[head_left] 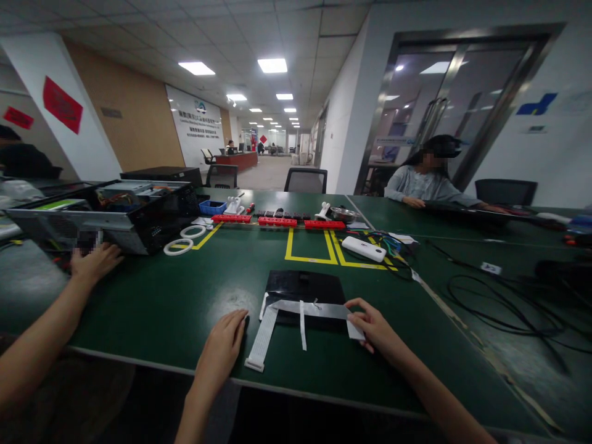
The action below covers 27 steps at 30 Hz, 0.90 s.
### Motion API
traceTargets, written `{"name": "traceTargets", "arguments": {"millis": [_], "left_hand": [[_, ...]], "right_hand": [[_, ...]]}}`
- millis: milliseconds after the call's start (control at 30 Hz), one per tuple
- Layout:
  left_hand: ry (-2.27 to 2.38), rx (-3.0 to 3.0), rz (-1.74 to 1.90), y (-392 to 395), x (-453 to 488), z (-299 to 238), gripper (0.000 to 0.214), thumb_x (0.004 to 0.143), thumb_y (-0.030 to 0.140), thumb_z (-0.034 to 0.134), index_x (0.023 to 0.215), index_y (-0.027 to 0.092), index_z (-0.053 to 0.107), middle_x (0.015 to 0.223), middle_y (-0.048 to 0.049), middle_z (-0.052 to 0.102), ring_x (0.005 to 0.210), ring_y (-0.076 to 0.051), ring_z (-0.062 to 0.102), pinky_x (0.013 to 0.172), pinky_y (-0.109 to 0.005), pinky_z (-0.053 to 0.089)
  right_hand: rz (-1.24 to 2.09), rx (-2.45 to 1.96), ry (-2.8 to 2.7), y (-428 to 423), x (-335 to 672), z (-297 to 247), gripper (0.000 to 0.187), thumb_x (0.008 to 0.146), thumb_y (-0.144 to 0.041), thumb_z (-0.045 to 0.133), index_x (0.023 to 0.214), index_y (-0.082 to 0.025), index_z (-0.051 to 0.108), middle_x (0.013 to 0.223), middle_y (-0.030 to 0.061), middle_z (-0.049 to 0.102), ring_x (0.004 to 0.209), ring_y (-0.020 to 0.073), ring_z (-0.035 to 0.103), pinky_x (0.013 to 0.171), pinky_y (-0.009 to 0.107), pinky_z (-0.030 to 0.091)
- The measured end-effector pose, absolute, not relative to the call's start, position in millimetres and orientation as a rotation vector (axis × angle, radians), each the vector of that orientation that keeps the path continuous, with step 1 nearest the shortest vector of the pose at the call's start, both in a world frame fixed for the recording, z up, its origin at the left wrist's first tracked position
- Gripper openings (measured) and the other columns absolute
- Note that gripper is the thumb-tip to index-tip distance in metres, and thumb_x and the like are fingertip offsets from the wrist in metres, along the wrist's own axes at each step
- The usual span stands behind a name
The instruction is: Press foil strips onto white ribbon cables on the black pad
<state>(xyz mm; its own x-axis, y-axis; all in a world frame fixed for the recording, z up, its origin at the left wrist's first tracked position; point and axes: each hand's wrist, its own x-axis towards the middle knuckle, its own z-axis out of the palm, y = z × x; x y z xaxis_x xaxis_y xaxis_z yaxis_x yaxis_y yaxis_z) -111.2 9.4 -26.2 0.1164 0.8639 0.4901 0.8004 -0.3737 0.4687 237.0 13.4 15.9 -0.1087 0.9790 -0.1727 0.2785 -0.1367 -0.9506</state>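
Through the head camera I see my two hands well apart, near the front edge of the green desk (161, 302). The left hand (221, 345) rests on the desk with its fingers loose and a little bent, and I see nothing in it. Just beside it, a pale flat cable (264, 338) comes down toward me and ends in a plug (254, 364). The cable turns and runs as a gray band across a shiny black panel (303, 283), which lies on the desk between my hands. The right hand (367, 327) pinches the right end of that band — a white tab (355, 331) sticks out below the fingers. A thin white strip (303, 333) goes from the band down onto the desk.

Off to the left, another person's hand (95, 262) is at the side of an open computer case (115, 223); what it touches is blurred. On the right, black wires (499, 305) lie in loops. Past the panel I see two white rings (178, 246), yellow tape (290, 243) and a long white box (364, 249). Farther back are three red strips in a row (277, 222) — then a person (430, 179) sitting across on the right, and chairs (305, 180).
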Motion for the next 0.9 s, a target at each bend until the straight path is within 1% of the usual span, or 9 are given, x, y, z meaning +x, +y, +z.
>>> {"name": "traceTargets", "arguments": {"millis": [233,367,433,533,667,800,900], "left_hand": [[1.735,2.291,1.151,10.2,-110.1,-22.4,0.029,0.09,0.024,0.041,0.11,0.021,0.061,0.109,-0.0059,0.067,0.104,-0.022,0.061,0.092,-0.039,0.048],[1.68,2.442,1.152,7.9,-94.3,-11.8,0.03,0.089,0.019,0.04,0.111,0.02,0.06,0.111,-0.0061,0.067,0.106,-0.021,0.06,0.1,-0.044,0.04],[1.596,2.54,1.108,6.1,-78.7,-5.5,0.031,0.09,0.019,0.039,0.115,0.02,0.058,0.114,-0.0063,0.066,0.108,-0.02,0.059,0.103,-0.046,0.037],[1.467,2.669,1.006,3.7,-50.2,0.7,0.034,0.092,0.022,0.039,0.122,0.02,0.053,0.121,-0.008,0.062,0.113,-0.021,0.056,0.102,-0.047,0.037],[1.389,2.785,0.796,2.2,-17.8,-0.3,0.044,0.092,0.033,0.041,0.133,0.017,0.042,0.132,-0.0115,0.053,0.123,-0.026,0.046,0.103,-0.053,0.032],[1.414,2.831,0.663,3.0,-3.3,-7.2,0.054,0.091,0.043,0.04,0.136,0.014,0.036,0.137,-0.0144,0.046,0.129,-0.03,0.038,0.105,-0.059,0.024],[1.411,2.854,0.607,4.3,-2.4,-11.8,0.059,0.091,0.047,0.038,0.137,0.012,0.034,0.14,-0.0165,0.042,0.131,-0.032,0.034,0.103,-0.063,0.022]], "right_hand": [[1.039,-1.614,-1.566,15.5,231.0,14.1,0.033,0.078,-0.045,0.047,0.099,-0.02,0.048,0.06,-0.0063,0.049,0.037,0.0071,0.042,0.029,0.016,0.028],[0.942,-1.621,-1.612,15.6,228.4,16.6,0.029,0.08,-0.042,0.046,0.096,-0.019,0.05,0.06,-0.0048,0.049,0.042,0.0091,0.045,0.034,0.018,0.034],[0.897,-1.623,-1.626,15.0,227.0,17.9,0.027,0.08,-0.042,0.047,0.094,-0.019,0.051,0.059,-0.0043,0.048,0.045,0.0105,0.047,0.036,0.02,0.036],[0.841,-1.633,-1.637,13.9,225.1,18.7,0.025,0.081,-0.04,0.048,0.093,-0.019,0.053,0.057,-0.0041,0.046,0.047,0.0121,0.047,0.038,0.021,0.037],[0.826,-1.643,-1.636,12.7,223.9,19.1,0.023,0.081,-0.039,0.048,0.094,-0.02,0.053,0.057,-0.0035,0.048,0.048,0.0128,0.048,0.039,0.021,0.036],[0.821,-1.643,-1.649,12.0,223.9,19.0,0.023,0.082,-0.039,0.047,0.094,-0.02,0.053,0.058,-0.003,0.049,0.049,0.0135,0.05,0.04,0.021,0.036],[0.804,-1.642,-1.657,12.0,224.3,18.7,0.022,0.082,-0.038,0.047,0.094,-0.02,0.053,0.059,-0.0029,0.05,0.048,0.0129,0.05,0.041,0.021,0.036]]}}
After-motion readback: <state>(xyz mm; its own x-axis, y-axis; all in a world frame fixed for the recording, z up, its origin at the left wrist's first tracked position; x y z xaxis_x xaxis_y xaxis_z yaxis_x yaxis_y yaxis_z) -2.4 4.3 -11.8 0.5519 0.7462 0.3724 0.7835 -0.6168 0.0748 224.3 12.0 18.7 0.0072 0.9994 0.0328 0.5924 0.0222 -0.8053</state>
